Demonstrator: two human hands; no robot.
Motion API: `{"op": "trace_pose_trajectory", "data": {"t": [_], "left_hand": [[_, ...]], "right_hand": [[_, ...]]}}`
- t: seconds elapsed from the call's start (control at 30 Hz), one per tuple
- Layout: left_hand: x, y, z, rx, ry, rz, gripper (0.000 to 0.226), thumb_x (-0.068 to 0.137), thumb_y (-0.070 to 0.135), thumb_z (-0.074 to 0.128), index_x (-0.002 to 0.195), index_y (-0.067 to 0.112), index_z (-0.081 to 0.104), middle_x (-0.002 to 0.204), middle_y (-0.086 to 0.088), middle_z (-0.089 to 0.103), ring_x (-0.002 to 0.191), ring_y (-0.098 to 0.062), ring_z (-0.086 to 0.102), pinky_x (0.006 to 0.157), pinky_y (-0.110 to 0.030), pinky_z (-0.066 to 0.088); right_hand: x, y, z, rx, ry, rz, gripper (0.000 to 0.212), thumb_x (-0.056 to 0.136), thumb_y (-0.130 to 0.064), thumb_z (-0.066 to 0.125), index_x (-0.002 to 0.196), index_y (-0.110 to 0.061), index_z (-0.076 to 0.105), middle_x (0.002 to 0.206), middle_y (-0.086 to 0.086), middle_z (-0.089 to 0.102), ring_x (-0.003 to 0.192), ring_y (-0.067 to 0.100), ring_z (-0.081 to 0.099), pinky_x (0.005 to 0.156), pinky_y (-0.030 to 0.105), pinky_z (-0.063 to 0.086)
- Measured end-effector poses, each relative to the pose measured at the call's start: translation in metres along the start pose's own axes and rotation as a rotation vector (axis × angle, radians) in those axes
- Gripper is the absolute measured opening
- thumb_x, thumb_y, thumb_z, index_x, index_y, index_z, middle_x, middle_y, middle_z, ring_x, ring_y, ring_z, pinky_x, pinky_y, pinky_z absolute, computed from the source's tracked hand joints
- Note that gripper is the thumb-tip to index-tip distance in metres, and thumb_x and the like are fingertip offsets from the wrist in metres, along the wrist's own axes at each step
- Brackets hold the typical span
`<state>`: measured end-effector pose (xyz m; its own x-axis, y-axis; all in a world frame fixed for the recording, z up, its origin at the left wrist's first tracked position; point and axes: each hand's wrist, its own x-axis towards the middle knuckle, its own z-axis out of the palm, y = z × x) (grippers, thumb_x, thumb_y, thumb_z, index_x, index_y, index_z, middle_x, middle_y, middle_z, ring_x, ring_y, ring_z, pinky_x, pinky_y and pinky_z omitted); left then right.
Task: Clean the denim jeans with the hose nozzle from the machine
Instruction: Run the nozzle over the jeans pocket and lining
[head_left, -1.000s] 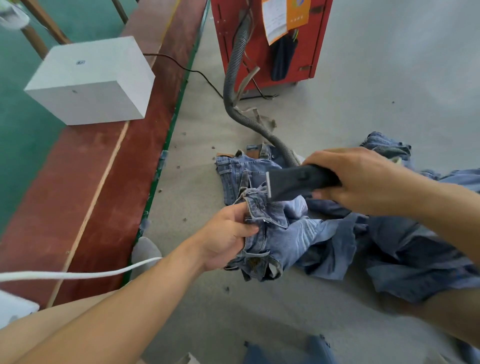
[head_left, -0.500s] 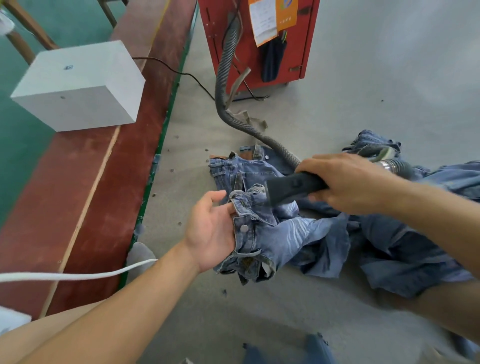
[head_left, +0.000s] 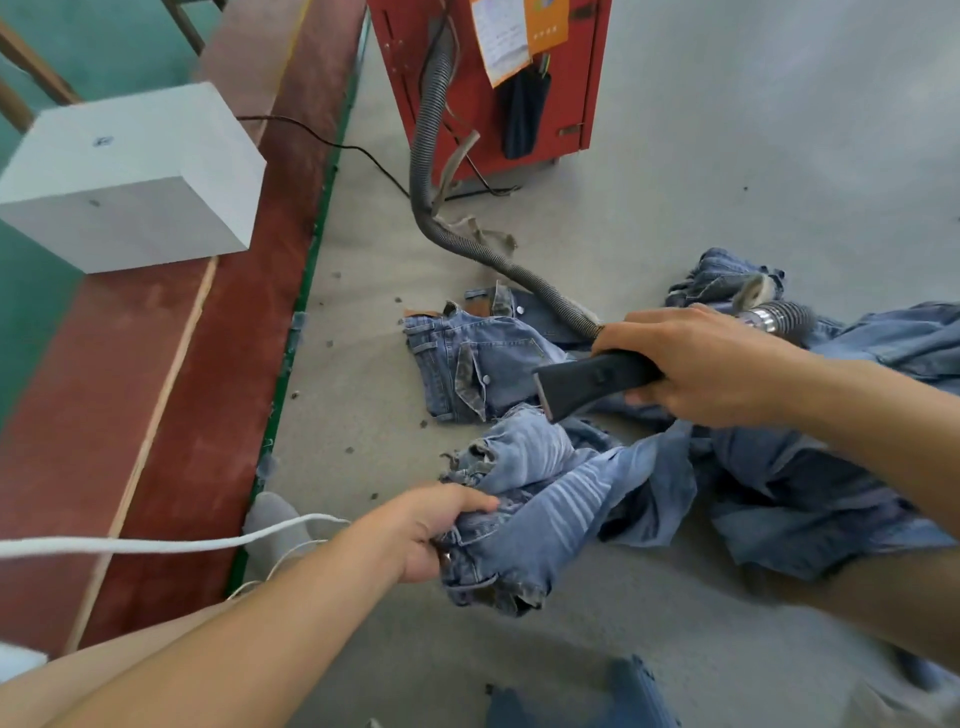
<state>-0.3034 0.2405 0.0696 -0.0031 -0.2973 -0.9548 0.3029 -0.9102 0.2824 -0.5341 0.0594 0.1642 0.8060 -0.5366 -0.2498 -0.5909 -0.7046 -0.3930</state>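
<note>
Light blue denim jeans (head_left: 545, 483) lie crumpled on the grey floor. My left hand (head_left: 436, 530) grips a bunched fold of them at the near left. A second pair of jeans (head_left: 467, 364) lies flat just behind, waistband to the left. My right hand (head_left: 701, 364) grips the black hose nozzle (head_left: 587, 382), whose flat mouth points left and down just above the bunched denim. A grey ribbed hose (head_left: 431, 156) runs from the nozzle back up to the red machine (head_left: 467, 78).
More denim (head_left: 831, 493) is heaped at the right under my right arm. A white box (head_left: 130, 176) sits on a red-brown ledge (head_left: 182, 389) along the left. A black cable (head_left: 322, 140) crosses the floor to the machine. A white cord (head_left: 156, 543) hangs across the near left.
My left hand has pulled the bunched jeans toward me and down, uncovering the flat pair behind. The nozzle has stayed above the denim, now clear of the fold.
</note>
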Motion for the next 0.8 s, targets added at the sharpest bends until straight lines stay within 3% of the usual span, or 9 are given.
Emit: {"op": "trace_pose_trajectory", "data": {"t": [0.1,0.2,0.3,0.37,0.57,0.7,0.8], "left_hand": [[0.008,-0.004,-0.001,-0.015,-0.027,0.053,0.035,0.103,0.031,0.061,0.124,0.004,0.069,0.113,-0.016,0.077,0.105,-0.032,0.075,0.100,-0.051,0.055],[0.008,0.000,-0.001,-0.134,-0.142,0.139,0.047,0.104,0.043,0.052,0.129,0.007,0.068,0.125,-0.015,0.073,0.115,-0.032,0.071,0.103,-0.049,0.052],[0.010,0.013,-0.001,-0.317,-0.197,0.326,0.049,0.102,0.041,0.051,0.131,0.006,0.068,0.132,-0.017,0.069,0.119,-0.032,0.069,0.090,-0.043,0.059],[0.008,0.023,0.001,-0.372,-0.261,0.405,0.051,0.102,0.041,0.050,0.132,0.005,0.068,0.137,-0.019,0.065,0.125,-0.034,0.065,0.091,-0.043,0.060],[0.007,0.036,0.004,-0.302,-0.275,0.480,0.043,0.100,0.030,0.056,0.136,0.007,0.065,0.139,-0.018,0.064,0.127,-0.035,0.063,0.098,-0.045,0.058],[0.006,0.036,0.003,-0.180,-0.342,0.496,0.035,0.095,0.016,0.067,0.128,0.006,0.070,0.136,-0.021,0.065,0.122,-0.035,0.066,0.094,-0.043,0.058],[0.005,0.033,0.002,-0.129,-0.368,0.491,0.038,0.090,0.012,0.067,0.127,0.006,0.071,0.137,-0.024,0.064,0.124,-0.038,0.064,0.097,-0.046,0.058]], "right_hand": [[-0.006,0.007,0.005,0.011,-0.026,-0.001,0.038,0.088,-0.031,0.078,0.115,-0.044,0.055,0.107,-0.017,0.062,0.101,0.018,0.062,0.089,0.045,0.050],[-0.009,0.011,0.015,-0.063,-0.044,-0.043,0.036,0.090,-0.036,0.074,0.117,-0.045,0.053,0.109,-0.014,0.062,0.100,0.017,0.061,0.086,0.039,0.048],[-0.012,0.019,0.022,-0.176,-0.018,-0.035,0.031,0.095,-0.040,0.067,0.122,-0.041,0.050,0.110,-0.010,0.061,0.101,0.022,0.061,0.086,0.043,0.049],[-0.010,0.023,0.025,-0.196,0.003,0.008,0.031,0.097,-0.040,0.065,0.124,-0.040,0.050,0.111,-0.010,0.060,0.103,0.022,0.061,0.090,0.044,0.048],[-0.005,0.032,0.016,-0.140,0.071,0.069,0.030,0.094,-0.041,0.070,0.121,-0.039,0.056,0.112,-0.011,0.064,0.104,0.022,0.062,0.080,0.037,0.040],[-0.003,0.025,0.008,-0.080,0.016,0.065,0.030,0.093,-0.037,0.073,0.120,-0.036,0.059,0.114,-0.012,0.065,0.107,0.019,0.062,0.093,0.042,0.044],[-0.002,0.010,0.007,0.067,-0.045,-0.017,0.034,0.092,-0.033,0.077,0.120,-0.039,0.059,0.110,-0.018,0.064,0.102,0.009,0.057,0.091,0.035,0.041]]}}
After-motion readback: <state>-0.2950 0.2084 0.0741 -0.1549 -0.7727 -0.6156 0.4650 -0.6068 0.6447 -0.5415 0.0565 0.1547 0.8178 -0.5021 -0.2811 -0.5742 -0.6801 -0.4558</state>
